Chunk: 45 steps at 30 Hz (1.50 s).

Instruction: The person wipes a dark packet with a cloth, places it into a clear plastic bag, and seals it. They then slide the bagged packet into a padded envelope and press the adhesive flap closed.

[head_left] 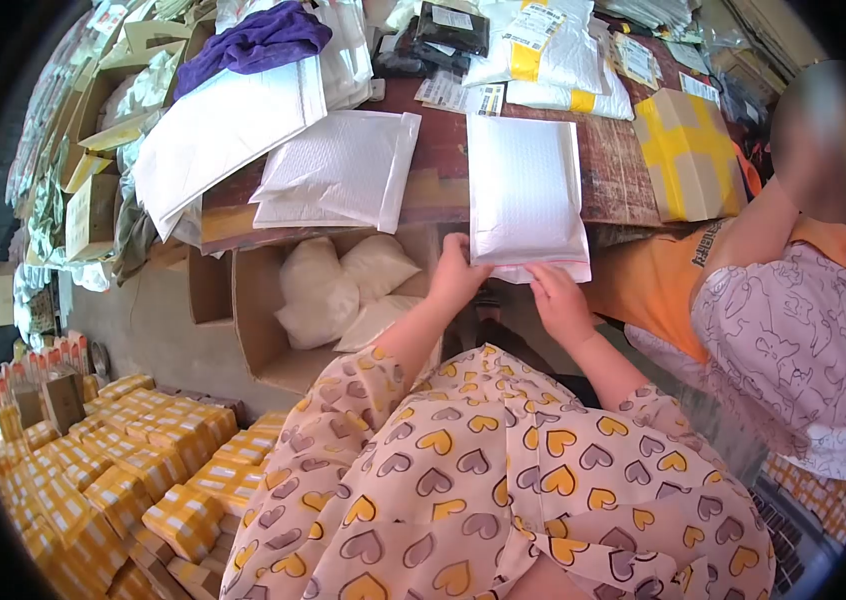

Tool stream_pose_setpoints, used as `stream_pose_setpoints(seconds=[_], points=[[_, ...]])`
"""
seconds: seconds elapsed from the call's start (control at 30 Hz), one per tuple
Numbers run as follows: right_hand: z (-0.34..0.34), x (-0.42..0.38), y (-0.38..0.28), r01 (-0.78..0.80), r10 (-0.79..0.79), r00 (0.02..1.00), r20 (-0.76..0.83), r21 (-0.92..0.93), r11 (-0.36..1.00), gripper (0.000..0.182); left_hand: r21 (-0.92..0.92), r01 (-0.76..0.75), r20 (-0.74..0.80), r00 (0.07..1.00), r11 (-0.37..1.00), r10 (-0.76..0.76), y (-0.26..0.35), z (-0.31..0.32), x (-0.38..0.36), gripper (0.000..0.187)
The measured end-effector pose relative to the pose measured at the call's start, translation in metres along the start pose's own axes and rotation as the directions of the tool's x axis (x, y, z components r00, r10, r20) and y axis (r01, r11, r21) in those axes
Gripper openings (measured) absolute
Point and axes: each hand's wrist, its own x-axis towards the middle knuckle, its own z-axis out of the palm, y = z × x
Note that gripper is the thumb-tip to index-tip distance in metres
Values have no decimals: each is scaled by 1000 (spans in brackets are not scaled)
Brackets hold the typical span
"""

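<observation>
A white padded envelope (526,190) lies on the red-brown table with its lower end over the front edge. My left hand (456,272) has its fingers closed at the envelope's lower left corner. At the bottom edge, right of centre, my right hand (560,303) pinches the flap, where a thin pink line shows. Left of this envelope are more white padded envelopes (338,168), overlapping each other. Below the table edge, an open cardboard box (263,345) holds several pale bags (318,300).
A taped carton (688,155) stands on the table's right side, beside a co-worker in a patterned top (793,330). White, yellow-labelled parcels (533,50) and black parcels (451,32) lie at the back. A purple cloth (253,45) tops the left pile. Yellow-taped boxes (113,450) cover the lower-left floor.
</observation>
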Motion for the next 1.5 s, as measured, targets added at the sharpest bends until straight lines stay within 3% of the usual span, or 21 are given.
stream_pose_setpoints(seconds=[0.07,0.1,0.13,0.23,0.33,0.47,0.53,0.6,0.67,0.73,0.9,1.0,1.07,1.1,1.17,1.3,1.37,1.4,1.43,1.47,1.5], points=[[21,-3,8,-73,71,996,52,50,996,23,228,-87,-122,986,970,117,7,9,5,42],[30,-1,8,-518,504,845,182,515,683,23,452,-137,-209,944,881,254,12,12,7,45],[34,2,11,-689,695,532,484,724,23,24,446,-139,-211,944,884,254,15,10,11,45],[36,5,24,-547,634,588,502,824,-146,21,769,-462,43,728,443,684,31,-5,17,44],[31,37,22,-314,731,563,385,918,-241,19,670,-600,134,677,438,723,36,-6,29,26],[24,72,47,-395,583,710,396,909,-136,16,614,-425,8,846,665,533,51,1,56,11],[25,62,42,-500,560,776,290,825,264,20,602,-365,-33,877,710,479,59,-3,61,11],[23,42,30,-528,442,849,288,478,702,22,632,-392,-26,852,669,524,57,-8,58,11],[26,34,20,-439,354,887,297,307,844,27,658,-412,-10,832,630,555,51,-7,44,11],[39,38,17,-60,57,998,-29,-110,992,31,742,-542,157,712,394,685,50,-8,37,9],[58,55,15,-207,271,939,213,-280,937,41,799,-560,248,638,219,729,37,-7,40,10],[40,39,17,-61,104,989,107,-347,936,42,834,-457,150,727,310,670,26,-8,49,11],[21,24,29,-5,28,998,54,-385,923,44,754,-314,91,920,576,382,21,-7,52,17],[17,18,33,-4,30,998,60,-391,921,44,749,-314,90,920,583,380,18,-6,53,17],[10,10,39,-22,29,999,30,-235,972,46,559,-181,-86,958,809,273,14,-6,54,19],[3,1,45,-93,74,993,-95,-215,972,37,228,-215,-236,934,950,268,-8,-6,32,38],[10,3,51,-440,427,779,-459,85,894,22,81,-92,-239,965,992,109,-15,0,24,39],[11,3,57,-441,429,779,-458,86,893,22,-65,34,-216,975,997,-47,-17,3,21,40],[9,4,65,-604,718,684,-130,451,657,18,-66,33,-214,976,997,-46,-17,4,20,40],[7,4,70,-719,796,535,284,647,253,14,-200,189,-116,970,961,-215,-10,3,18,40],[10,2,71,-695,788,564,245,656,294,14,-313,348,3,931,884,-365,-4,2,16,41]])
